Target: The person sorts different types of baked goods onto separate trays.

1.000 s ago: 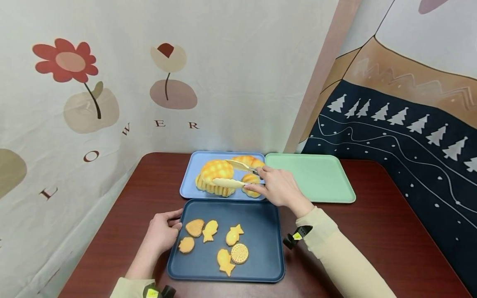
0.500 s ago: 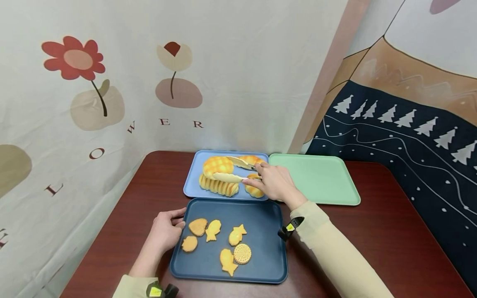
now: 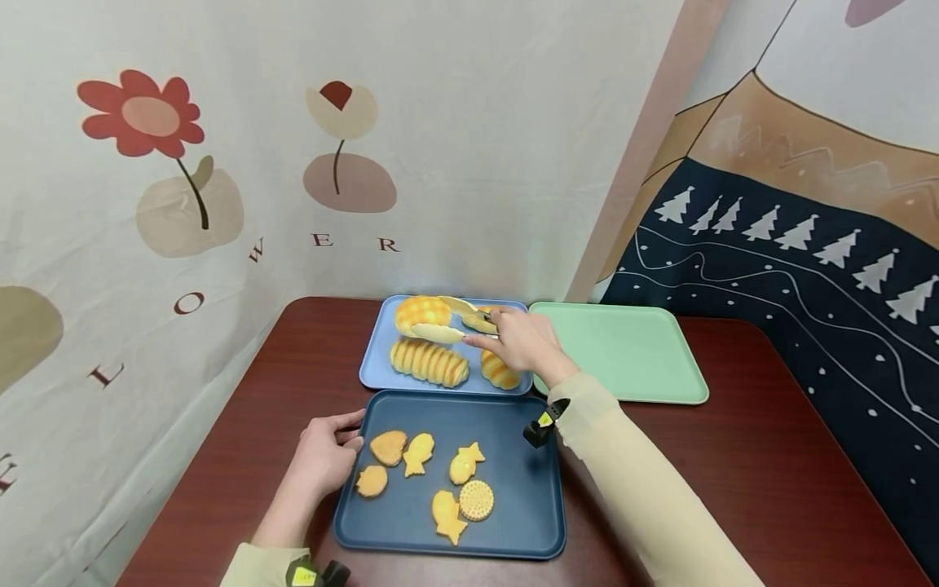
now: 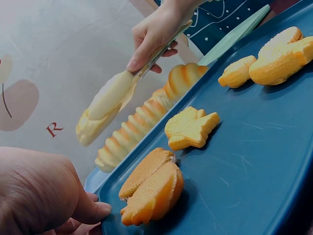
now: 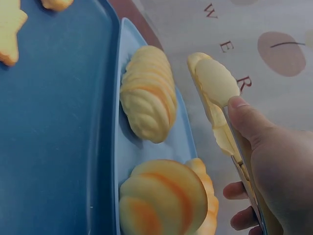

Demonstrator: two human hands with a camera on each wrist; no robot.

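My right hand (image 3: 522, 341) grips a pair of tongs (image 3: 438, 333) with cream-coloured tips. Between those tips is a round checkered bun (image 3: 421, 313), over the back left of the light blue tray (image 3: 372, 368). Both wrist views show the bun (image 4: 88, 128) against the wall cloth. In front of it on that tray lies a long ridged bread roll (image 3: 429, 363); to the right sits a striped bun (image 3: 500, 371). My left hand (image 3: 323, 456) holds the left edge of the dark blue tray (image 3: 513, 456), thumb at the rim; its other fingers are partly hidden.
Several biscuits lie on the dark blue tray, among them a heart (image 3: 389, 447), fish shapes (image 3: 418, 453) and a round one (image 3: 477, 500). A pale green tray (image 3: 631, 350) stands at the back right. Patterned cloth (image 3: 477, 147) hangs behind the table (image 3: 235, 440).
With the bun in the tongs, my right hand has moved back and slightly left, uncovering more of the ridged roll. My left hand keeps its place at the dark blue tray.
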